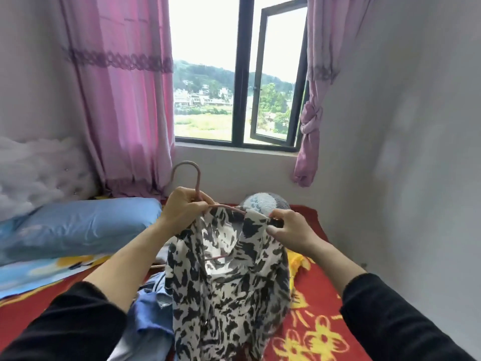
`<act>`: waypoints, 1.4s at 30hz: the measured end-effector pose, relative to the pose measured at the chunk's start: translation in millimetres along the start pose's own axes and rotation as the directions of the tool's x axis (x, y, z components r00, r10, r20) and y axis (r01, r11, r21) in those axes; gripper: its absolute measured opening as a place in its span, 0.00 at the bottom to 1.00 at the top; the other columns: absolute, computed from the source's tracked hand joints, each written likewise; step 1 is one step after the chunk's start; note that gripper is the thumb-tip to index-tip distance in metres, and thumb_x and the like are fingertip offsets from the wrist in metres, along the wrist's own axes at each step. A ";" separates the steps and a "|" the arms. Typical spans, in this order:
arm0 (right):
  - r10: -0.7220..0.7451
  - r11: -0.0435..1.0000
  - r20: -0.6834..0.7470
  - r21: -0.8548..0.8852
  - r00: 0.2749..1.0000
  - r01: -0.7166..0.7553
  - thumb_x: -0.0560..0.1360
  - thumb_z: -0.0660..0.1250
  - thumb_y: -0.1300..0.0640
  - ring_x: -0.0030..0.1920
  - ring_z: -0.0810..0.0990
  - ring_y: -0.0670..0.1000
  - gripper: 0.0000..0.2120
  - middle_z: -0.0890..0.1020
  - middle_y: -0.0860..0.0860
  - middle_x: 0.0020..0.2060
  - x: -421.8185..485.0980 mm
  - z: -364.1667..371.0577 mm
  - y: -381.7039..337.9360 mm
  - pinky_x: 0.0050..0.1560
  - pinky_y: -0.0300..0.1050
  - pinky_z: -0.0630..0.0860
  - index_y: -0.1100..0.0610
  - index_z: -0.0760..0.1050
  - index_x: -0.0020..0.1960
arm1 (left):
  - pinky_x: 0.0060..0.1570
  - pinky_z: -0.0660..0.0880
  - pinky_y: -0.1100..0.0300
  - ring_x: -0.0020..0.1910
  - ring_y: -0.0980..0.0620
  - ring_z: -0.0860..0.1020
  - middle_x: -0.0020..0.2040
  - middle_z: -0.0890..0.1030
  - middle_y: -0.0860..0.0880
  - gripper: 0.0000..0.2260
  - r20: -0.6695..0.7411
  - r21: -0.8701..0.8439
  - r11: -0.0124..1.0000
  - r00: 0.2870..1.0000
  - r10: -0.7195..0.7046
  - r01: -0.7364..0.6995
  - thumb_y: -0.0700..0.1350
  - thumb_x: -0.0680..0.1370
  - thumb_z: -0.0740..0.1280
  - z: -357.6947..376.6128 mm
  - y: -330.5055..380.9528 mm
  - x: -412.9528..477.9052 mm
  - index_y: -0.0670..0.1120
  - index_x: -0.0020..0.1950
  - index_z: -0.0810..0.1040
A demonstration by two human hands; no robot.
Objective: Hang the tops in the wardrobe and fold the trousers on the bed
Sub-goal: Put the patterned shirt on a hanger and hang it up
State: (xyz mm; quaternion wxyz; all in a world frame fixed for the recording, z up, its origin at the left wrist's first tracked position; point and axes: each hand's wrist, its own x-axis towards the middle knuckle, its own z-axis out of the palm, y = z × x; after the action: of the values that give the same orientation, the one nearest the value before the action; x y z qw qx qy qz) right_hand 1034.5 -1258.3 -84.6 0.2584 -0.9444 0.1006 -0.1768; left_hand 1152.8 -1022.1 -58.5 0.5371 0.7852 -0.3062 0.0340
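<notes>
Between the two grips: black-and-white top (229,277) half-threaded on pink hanger (198,190). Left hand (182,209) clamps the hanger neck, right hand (291,231) pinches the top's shoulder over the hanger end. Below the grips, blue garments (149,308) lie unfolded on the bed (325,321). Wardrobe not visible; judging early stage.

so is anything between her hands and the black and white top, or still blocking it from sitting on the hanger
Nothing visible is in the way. The left hand grips the pink hanger at its neck, and the right hand pinches the black-and-white top at the hanger's right end. The wardrobe is out of view, so that path cannot be judged.
</notes>
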 end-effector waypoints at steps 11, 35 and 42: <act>-0.089 0.947 -0.092 0.301 0.992 0.113 0.72 0.70 0.54 0.35 0.78 0.52 0.07 0.81 0.50 0.31 -24.8 -7.1 -70.2 0.39 0.46 0.74 0.54 0.80 0.36 | 0.35 0.65 0.55 0.31 0.53 0.69 0.31 0.76 0.48 0.27 -0.250 0.288 0.942 0.963 -0.099 0.172 0.70 0.67 0.67 -114.3 -6.9 -141.1 0.45 0.40 0.81; -0.661 0.732 0.369 0.511 0.654 0.451 0.77 0.67 0.49 0.29 0.71 0.45 0.16 0.75 0.49 0.28 -200.8 179.8 -462.9 0.33 0.39 0.67 0.60 0.75 0.37 | 0.49 0.76 0.68 0.47 0.56 0.81 0.51 0.83 0.46 0.11 -0.820 -0.187 0.922 0.463 -0.336 0.338 0.39 0.77 0.68 -358.6 9.7 -489.8 0.40 0.58 0.80; -0.701 0.686 0.358 0.574 0.617 0.447 0.77 0.68 0.50 0.29 0.69 0.46 0.16 0.73 0.47 0.27 -250.4 228.5 -554.7 0.34 0.41 0.66 0.53 0.72 0.33 | 0.38 0.76 0.66 0.37 0.55 0.83 0.36 0.84 0.48 0.06 -0.770 -0.347 0.789 0.326 -0.549 0.507 0.42 0.77 0.68 -448.1 -0.9 -610.0 0.40 0.51 0.81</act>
State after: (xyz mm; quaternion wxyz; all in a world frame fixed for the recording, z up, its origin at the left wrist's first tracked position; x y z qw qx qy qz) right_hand 947.7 -615.0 -48.5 0.4041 -0.8503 -0.3370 0.0110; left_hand 782.5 -363.5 -103.9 0.6125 0.7105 0.2634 0.2250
